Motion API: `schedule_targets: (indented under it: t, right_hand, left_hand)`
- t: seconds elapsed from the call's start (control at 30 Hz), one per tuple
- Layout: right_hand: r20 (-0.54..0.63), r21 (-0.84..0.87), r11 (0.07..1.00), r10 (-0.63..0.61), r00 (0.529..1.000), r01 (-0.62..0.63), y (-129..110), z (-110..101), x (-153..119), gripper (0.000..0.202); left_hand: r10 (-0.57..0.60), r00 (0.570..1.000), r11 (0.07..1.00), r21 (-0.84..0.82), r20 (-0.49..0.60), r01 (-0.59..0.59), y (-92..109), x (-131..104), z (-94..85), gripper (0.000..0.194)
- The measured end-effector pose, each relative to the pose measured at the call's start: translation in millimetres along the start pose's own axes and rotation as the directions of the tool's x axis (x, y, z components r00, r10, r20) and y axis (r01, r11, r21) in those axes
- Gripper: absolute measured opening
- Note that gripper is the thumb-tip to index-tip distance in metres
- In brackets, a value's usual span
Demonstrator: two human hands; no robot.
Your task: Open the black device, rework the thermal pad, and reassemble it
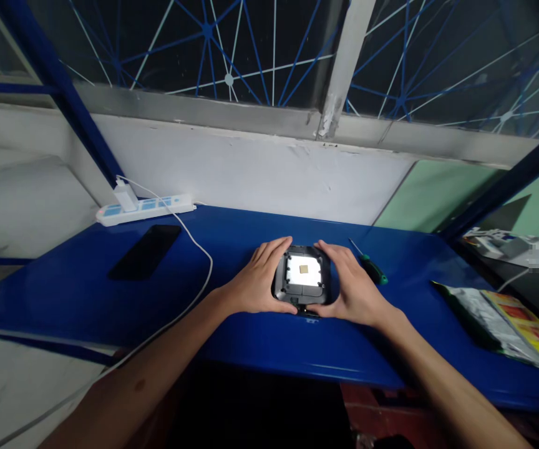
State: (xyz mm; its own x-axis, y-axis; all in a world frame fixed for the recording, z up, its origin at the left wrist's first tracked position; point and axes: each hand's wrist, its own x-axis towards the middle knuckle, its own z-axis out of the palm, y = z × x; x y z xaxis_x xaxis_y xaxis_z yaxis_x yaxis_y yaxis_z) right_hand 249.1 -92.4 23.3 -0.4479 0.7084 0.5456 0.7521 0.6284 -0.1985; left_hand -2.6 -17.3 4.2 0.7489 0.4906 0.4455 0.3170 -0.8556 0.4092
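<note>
Near the middle of the blue table, a squarish black device has a bright white panel with a small tan square at its centre. Dark screw-like spots line the panel's edges. My left hand grips the device's left side, fingers at the far edge and thumb at the near edge. From the right, my right hand holds it the same way, and the two thumbs almost meet. A screwdriver with a green handle lies just beyond my right hand. The device's underside is hidden.
On the blue table, a black phone lies at left, before a white power strip with a plugged-in charger. Its white cable runs past my left forearm. A shiny packet lies at right. Blue posts frame both sides.
</note>
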Motion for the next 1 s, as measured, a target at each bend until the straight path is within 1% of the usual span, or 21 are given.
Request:
schedule_targets:
  t: [0.17,0.37,0.5,0.63,0.73,0.83,1.0]
  right_hand:
    - [0.006,0.008,1.0,0.02,1.0,-0.02,-2.0,2.2,-1.5,0.117]
    - [0.056,0.06,0.996,0.056,0.997,-0.06,-3.7,0.0,-3.0,0.118]
    - [0.087,0.086,0.993,0.067,0.994,-0.074,-2.1,-1.3,-5.0,0.124]
    - [0.115,0.101,0.992,0.062,0.991,-0.073,-0.3,-2.2,-6.3,0.124]
    - [0.106,0.103,0.992,0.064,0.992,-0.075,-0.4,-2.9,-6.1,0.121]
    - [0.071,0.101,0.993,0.057,0.996,-0.064,-0.6,-2.4,-5.3,0.119]
    - [-0.005,0.1,0.994,0.042,0.999,-0.042,0.3,0.4,-5.6,0.124]
  left_hand:
    - [0.023,0.999,0.999,0.046,-0.036,-0.021,0.3,0.3,1.7,0.133]
    - [0.01,0.996,0.999,0.05,-0.086,-0.006,1.6,-0.7,-1.1,0.133]
    - [0.009,0.997,0.999,0.051,-0.076,-0.005,0.5,-2.2,-2.7,0.136]
    - [0.021,0.997,0.998,0.068,-0.079,-0.016,-1.2,-2.2,-2.7,0.135]
    - [0.043,0.995,0.996,0.088,-0.092,-0.035,-0.9,-1.5,-3.2,0.135]
    - [0.051,0.994,0.995,0.094,-0.101,-0.041,-0.2,-0.8,-4.9,0.135]
    - [0.04,0.994,0.993,0.115,-0.105,-0.028,-0.1,-0.8,-7.8,0.134]
